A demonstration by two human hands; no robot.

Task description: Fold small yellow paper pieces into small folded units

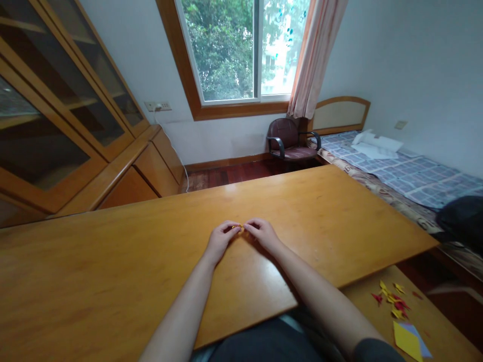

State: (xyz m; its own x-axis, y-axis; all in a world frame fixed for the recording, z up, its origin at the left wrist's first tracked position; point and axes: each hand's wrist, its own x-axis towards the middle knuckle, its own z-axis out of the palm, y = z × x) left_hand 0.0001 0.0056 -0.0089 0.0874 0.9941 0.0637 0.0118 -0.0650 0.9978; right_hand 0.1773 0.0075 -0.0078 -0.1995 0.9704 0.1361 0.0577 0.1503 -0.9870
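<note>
Over the wooden desk (151, 256), my left hand (221, 240) and my right hand (263, 234) meet with their fingertips close together. Between them is a small folded piece of yellow paper (240, 228), mostly covered by the fingers. My left thumb and fingers pinch its left side, while those of my right hand close on its right side. Its exact folded shape is too small to make out.
On a lower surface at the right lie several yellow and red folded paper cranes (394, 299) and yellow square sheets (407, 341). Beyond the desk stand an armchair (289, 141), a bed (415, 173) and a glass-door cabinet (101, 146).
</note>
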